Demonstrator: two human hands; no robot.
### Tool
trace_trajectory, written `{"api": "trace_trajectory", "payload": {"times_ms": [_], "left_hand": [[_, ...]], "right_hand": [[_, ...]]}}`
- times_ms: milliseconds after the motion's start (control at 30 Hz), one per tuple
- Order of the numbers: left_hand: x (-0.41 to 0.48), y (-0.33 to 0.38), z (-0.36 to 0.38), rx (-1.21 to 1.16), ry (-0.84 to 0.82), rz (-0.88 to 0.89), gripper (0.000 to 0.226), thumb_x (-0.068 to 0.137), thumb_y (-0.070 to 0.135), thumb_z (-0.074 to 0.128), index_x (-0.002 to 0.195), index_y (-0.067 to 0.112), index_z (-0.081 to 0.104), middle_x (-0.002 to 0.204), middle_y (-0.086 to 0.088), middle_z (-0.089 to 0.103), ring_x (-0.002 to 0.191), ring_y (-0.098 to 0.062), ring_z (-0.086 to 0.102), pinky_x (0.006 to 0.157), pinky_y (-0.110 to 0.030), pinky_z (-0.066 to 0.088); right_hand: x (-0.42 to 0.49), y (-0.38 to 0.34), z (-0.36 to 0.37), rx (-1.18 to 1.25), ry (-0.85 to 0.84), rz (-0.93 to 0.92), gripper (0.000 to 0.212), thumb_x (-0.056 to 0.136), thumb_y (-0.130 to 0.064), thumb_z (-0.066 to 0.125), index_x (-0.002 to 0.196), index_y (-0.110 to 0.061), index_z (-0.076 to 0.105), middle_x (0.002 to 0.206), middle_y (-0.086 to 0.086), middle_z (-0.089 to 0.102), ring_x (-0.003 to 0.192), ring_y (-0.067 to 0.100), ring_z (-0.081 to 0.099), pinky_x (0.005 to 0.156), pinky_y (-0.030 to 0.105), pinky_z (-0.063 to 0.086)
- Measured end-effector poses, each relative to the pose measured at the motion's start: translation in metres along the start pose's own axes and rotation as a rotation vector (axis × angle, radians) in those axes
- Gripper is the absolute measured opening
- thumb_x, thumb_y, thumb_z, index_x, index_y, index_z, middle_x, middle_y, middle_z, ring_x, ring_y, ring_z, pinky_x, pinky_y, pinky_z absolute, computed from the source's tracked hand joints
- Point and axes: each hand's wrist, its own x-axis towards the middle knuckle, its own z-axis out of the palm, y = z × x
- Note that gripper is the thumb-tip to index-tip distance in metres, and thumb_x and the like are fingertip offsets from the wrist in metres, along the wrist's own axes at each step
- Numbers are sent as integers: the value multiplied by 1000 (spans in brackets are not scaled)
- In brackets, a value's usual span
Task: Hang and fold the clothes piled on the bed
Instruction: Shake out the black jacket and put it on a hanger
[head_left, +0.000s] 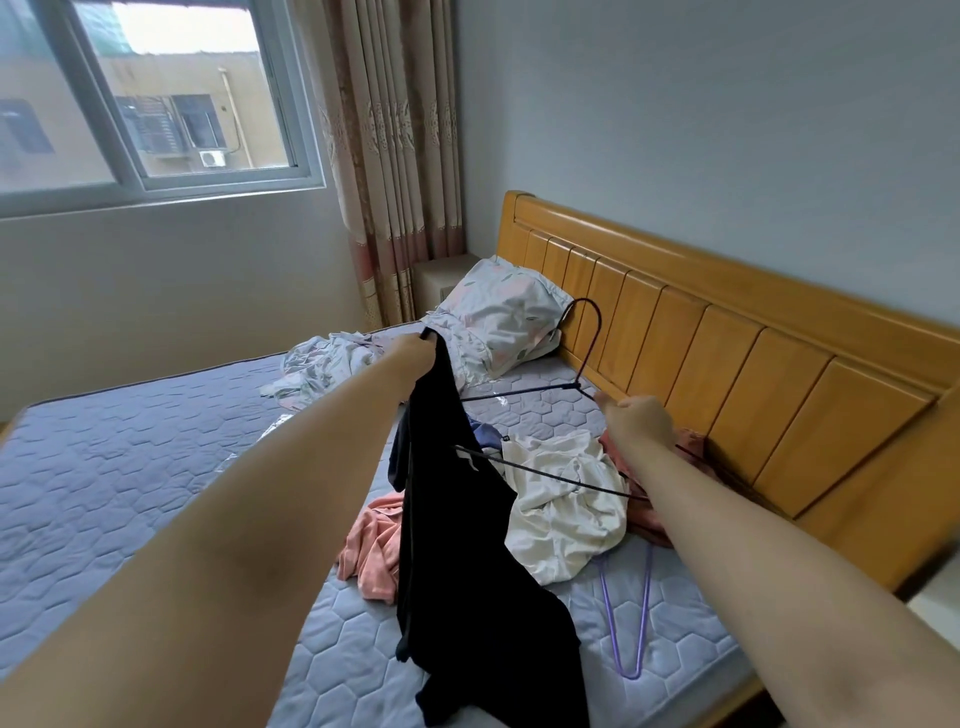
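Over the near mattress (130, 467): left hand (410, 348) pinching black garment (467, 545) aloft, right hand (636, 421) gripping dark wire hanger (584, 353).
Best kept taut while threading hanger's left arm into the neckline, clear of the clothes pile (561, 493) beneath.

Bare mattress (130, 478) left is unobstructed; passage rightward is blocked by clothes pile (566, 499), purple hanger (631, 613), headboard (727, 343).

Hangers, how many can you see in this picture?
2. A dark hanger is held up in the right hand, partly inside the black garment. A purple hanger lies on the mattress beside the white garment. More may hide under the clothes.
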Motion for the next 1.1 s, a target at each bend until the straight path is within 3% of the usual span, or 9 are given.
{"api": "trace_trajectory", "payload": {"times_ms": [100,233,300,433,567,633,800,967,1100], "left_hand": [[-3,3,10,-58,-41,16,43,102,28,38,131,-1,50,81,1,49,93,-21,48,94,-39,46],[-16,14,25,-104,-58,9,37,101,34,40,122,8,56,78,-4,50,70,-19,49,63,-26,37],[-22,19,34,-134,-110,50,37,101,33,42,122,6,56,79,-6,53,70,-19,49,62,-26,35],[-34,27,42,-94,-177,152,33,101,30,42,116,7,59,80,-6,54,70,-19,50,54,-21,35],[-46,27,30,21,-310,218,20,101,27,43,98,13,57,63,2,42,50,-8,35,35,-12,25],[-50,25,22,109,-354,259,21,101,26,45,92,12,58,63,3,43,51,-7,36,38,-11,27],[-47,26,6,494,-324,479,16,91,15,58,88,1,65,68,2,52,65,-12,50,65,-22,42],[-41,35,-18,942,122,896,18,81,21,68,99,19,69,117,-1,50,115,-21,41,100,-34,34],[-40,45,-26,837,144,892,41,86,29,64,117,13,43,104,-6,61,102,-30,53,93,-33,37]], "right_hand": [[-4,-9,16,-80,-10,18,57,92,-56,49,53,-17,38,50,-1,41,55,21,43,70,33,31],[-9,-17,36,-85,-30,60,54,89,-64,45,71,-13,48,68,4,53,72,24,52,75,35,37],[-12,-21,44,-44,-86,84,56,89,-64,44,69,-12,46,68,4,52,75,25,53,75,35,35],[-16,-28,47,122,-187,140,56,89,-60,48,60,-13,36,62,3,41,72,24,49,74,34,31],[-16,-37,38,286,-224,168,54,89,-53,56,73,-2,57,62,6,44,63,24,45,62,31,33],[-16,-42,33,355,-205,181,55,86,-51,61,89,3,67,65,8,48,63,23,45,64,32,34],[-22,-57,9,518,-189,202,44,87,-38,67,57,-10,51,55,2,39,49,15,32,49,26,27],[-29,-76,-6,519,-171,-13,45,89,-33,65,53,-10,52,56,2,47,51,15,38,60,31,32],[-33,-94,-30,422,-170,-117,28,100,-19,44,123,-14,57,58,-3,35,53,14,37,49,24,22]]}}
